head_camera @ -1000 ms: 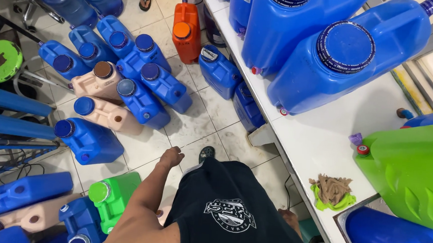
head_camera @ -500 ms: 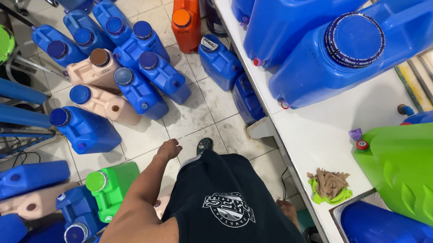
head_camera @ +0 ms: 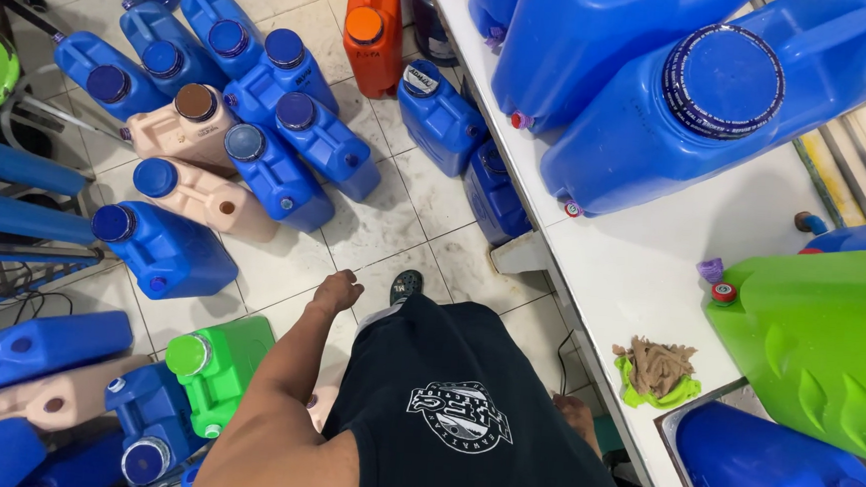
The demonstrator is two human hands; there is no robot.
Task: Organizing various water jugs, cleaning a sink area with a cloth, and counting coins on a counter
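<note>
My left hand [head_camera: 336,290] hangs at my side over the tiled floor with its fingers curled in and nothing in it. Closest to it are a blue water jug [head_camera: 165,249] lying on the floor and a green jug [head_camera: 217,361]. My right hand [head_camera: 577,415] hangs low beside the white counter [head_camera: 631,276]; my black shorts cover part of it and its fingers do not show clearly. A crumpled brown rag on a green cloth [head_camera: 654,371] lies on the counter just right of it.
Several blue and beige jugs [head_camera: 259,143] and an orange one [head_camera: 371,29] crowd the floor. Large blue containers [head_camera: 722,101] and a green one [head_camera: 828,338] sit on the counter. A blue container [head_camera: 769,475] fills a sink. Blue pipes [head_camera: 16,188] lie at left.
The view has shifted slightly forward and down. My left arm has swung a little forward; neither hand has taken hold of anything.
</note>
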